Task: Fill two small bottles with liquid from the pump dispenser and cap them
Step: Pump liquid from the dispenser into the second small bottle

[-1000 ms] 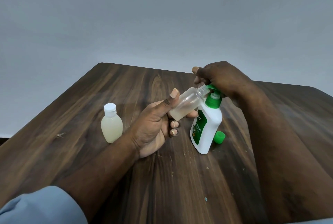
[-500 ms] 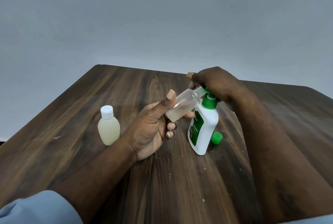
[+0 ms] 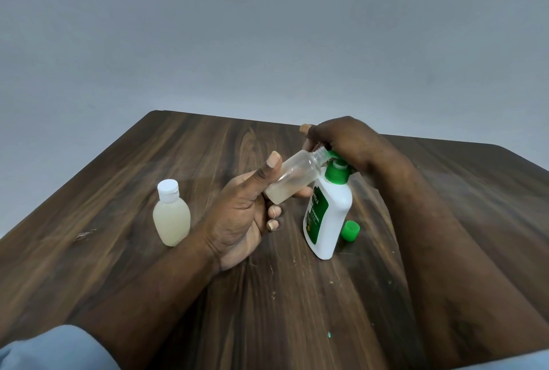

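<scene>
My left hand (image 3: 242, 215) holds a small clear bottle (image 3: 292, 181) tilted, its open threaded neck up against the green nozzle of the pump dispenser (image 3: 326, 215). A little pale liquid lies in the bottle's lower end. The dispenser is white with a green label and green pump head, standing on the table. My right hand (image 3: 346, 139) rests on top of the pump head, covering most of it. A second small bottle (image 3: 171, 216), full of pale liquid and closed with a white cap, stands to the left. A loose green cap (image 3: 350, 230) lies right of the dispenser.
All of this is on a dark wooden table (image 3: 148, 265) with small crumbs and scratches on its surface. A plain grey wall stands behind the far edge. Blue sleeves show at the bottom corners.
The pump head has gone down a little under my right hand and come back. The view has shifted slightly; the tilted bottle stays at the nozzle.
</scene>
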{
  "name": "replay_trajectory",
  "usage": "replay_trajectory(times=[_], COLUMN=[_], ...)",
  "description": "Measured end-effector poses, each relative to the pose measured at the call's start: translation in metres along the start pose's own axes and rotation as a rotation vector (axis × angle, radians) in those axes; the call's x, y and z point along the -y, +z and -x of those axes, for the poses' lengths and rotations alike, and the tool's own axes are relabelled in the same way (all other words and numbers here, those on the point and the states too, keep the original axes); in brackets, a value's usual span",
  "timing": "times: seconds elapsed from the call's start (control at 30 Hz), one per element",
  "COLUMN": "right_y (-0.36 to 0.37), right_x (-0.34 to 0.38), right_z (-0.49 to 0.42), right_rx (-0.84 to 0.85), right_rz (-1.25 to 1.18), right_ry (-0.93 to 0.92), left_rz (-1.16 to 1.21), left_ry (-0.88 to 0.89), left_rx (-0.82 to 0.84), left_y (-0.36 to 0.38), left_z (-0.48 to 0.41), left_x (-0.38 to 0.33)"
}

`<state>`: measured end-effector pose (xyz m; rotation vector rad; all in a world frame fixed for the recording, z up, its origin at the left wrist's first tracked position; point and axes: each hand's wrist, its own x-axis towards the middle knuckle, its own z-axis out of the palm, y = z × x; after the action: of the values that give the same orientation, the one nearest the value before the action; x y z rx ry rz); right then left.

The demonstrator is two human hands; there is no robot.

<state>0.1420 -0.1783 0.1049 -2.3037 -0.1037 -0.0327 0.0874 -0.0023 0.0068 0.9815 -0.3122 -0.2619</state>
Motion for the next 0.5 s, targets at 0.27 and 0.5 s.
replay_trajectory(times=[0.27, 0.5], right_y=[-0.0049, -0.0015], right_x=[0.0054, 0.0013], right_z=[-0.0007, -0.0044], right_rx=[-0.028, -0.007], right_rz=[0.074, 0.081], right_ry=[-0.062, -0.005], left_rz=[-0.015, -0.011], left_ry=[-0.003, -0.004], left_rx=[0.005, -0.014], left_y=[0.0004, 0.0002], left_z=[-0.0004, -0.0009], left_x=[0.0003, 0.0017])
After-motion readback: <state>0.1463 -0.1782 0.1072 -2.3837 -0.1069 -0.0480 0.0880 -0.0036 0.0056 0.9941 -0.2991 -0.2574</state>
